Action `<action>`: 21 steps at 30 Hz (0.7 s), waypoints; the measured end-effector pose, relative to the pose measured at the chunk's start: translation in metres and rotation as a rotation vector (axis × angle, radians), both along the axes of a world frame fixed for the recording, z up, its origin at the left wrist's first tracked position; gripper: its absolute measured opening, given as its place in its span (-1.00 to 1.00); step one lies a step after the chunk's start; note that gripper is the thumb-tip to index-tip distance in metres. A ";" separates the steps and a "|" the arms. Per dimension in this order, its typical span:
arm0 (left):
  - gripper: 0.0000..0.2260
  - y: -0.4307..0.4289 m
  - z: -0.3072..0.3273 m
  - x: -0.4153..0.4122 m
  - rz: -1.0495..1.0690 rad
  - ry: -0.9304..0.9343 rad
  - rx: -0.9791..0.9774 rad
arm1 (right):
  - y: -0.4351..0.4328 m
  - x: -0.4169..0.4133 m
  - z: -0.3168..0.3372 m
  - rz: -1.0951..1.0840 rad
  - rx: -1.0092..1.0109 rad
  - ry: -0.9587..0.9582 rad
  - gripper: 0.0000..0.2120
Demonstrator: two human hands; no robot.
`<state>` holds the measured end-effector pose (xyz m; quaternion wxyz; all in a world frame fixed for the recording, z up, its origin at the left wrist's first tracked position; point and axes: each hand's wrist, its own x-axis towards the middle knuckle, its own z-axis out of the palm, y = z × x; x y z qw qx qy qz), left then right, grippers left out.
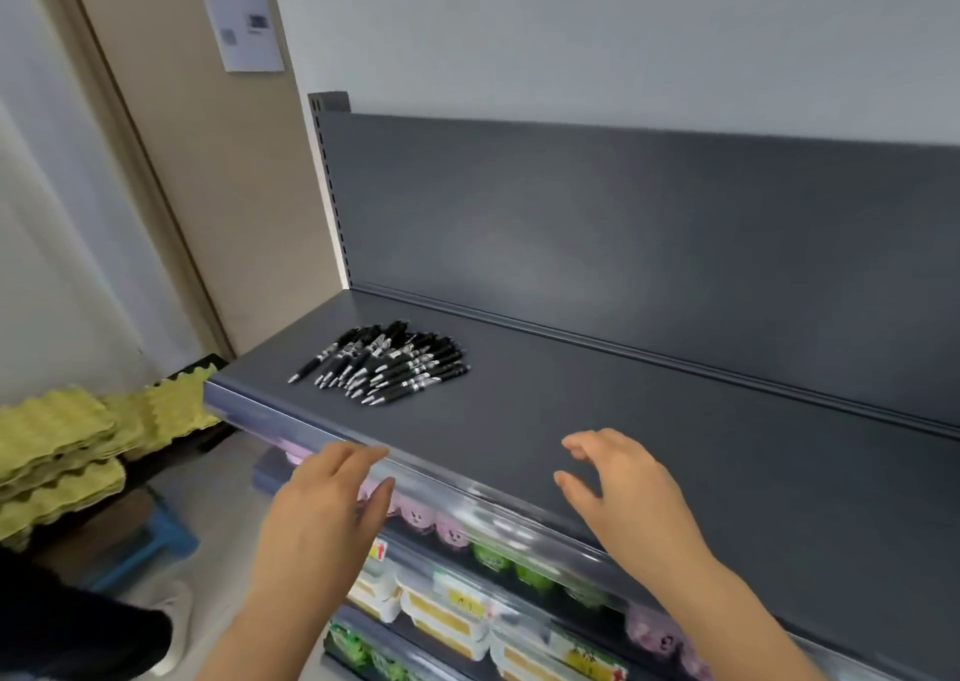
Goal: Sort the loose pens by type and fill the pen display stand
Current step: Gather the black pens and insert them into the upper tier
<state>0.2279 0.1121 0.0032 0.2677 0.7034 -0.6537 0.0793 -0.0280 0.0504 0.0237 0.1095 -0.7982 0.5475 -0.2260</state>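
Dozens of black pens in one heap, no stand in sight

Both hands hold nothing. The left hand reaches with fingers nearly straight and loosely spread, its tips at the front edge of the grey shelf. The right hand hovers low over the shelf top, fingers gently bent and gripping nothing.

The pens lie beyond the left hand's fingertips and off to the left of the right hand, well apart from both. Their barrels run roughly parallel, fanned in a loose pile near the shelf's left end. That heap looks like a staging spot, and the stretch of shelf under and beyond the right hand gives room to spread the pens into types. All look alike from here, black with silver bands; finer differences are too small to tell.

No pen display stand shows, so filling cannot begin yet. I judge the task to be at its very start, with the pile the likely first reach.
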 end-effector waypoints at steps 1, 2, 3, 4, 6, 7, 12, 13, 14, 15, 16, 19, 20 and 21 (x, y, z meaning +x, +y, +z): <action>-0.70 -0.005 -0.003 0.007 0.003 -0.005 0.009 | -0.007 0.008 0.000 0.014 0.003 0.009 -0.64; -0.70 -0.011 -0.005 0.015 0.006 -0.006 0.018 | -0.014 0.017 0.000 0.028 0.006 0.019 -0.64; -0.70 -0.017 -0.007 0.023 0.010 -0.002 0.026 | -0.023 0.025 0.000 0.040 0.009 0.026 -0.64; -0.70 -0.024 -0.009 0.031 0.016 0.001 0.032 | -0.033 0.033 0.000 0.050 0.009 0.032 -0.64; -0.70 -0.040 -0.010 0.049 0.024 -0.010 0.042 | -0.055 0.050 0.000 0.071 0.003 0.043 -0.63; -0.70 -0.050 -0.010 0.059 0.029 -0.020 0.046 | -0.066 0.059 0.000 0.085 -0.003 0.048 -0.63; -0.71 -0.098 -0.003 0.107 0.088 -0.048 0.093 | -0.121 0.106 0.000 0.189 0.005 0.091 -0.61; -0.70 -0.107 -0.003 0.116 0.092 -0.049 0.110 | -0.130 0.115 0.000 0.213 0.015 0.102 -0.60; -0.68 -0.116 -0.003 0.123 0.093 -0.047 0.120 | -0.139 0.123 -0.001 0.234 0.022 0.112 -0.59; -0.66 -0.125 -0.004 0.131 0.096 -0.041 0.130 | -0.147 0.130 -0.002 0.249 0.023 0.121 -0.59; -0.65 -0.133 -0.005 0.138 0.104 -0.034 0.142 | -0.154 0.137 -0.003 0.258 0.024 0.126 -0.59; -0.60 -0.157 -0.015 0.160 0.105 0.002 0.184 | -0.170 0.152 -0.009 0.240 0.055 0.128 -0.58; -0.58 -0.166 -0.018 0.166 0.090 0.012 0.200 | -0.173 0.155 -0.011 0.215 0.070 0.125 -0.57; -0.56 -0.174 -0.022 0.173 0.072 0.012 0.218 | -0.176 0.158 -0.013 0.182 0.084 0.118 -0.57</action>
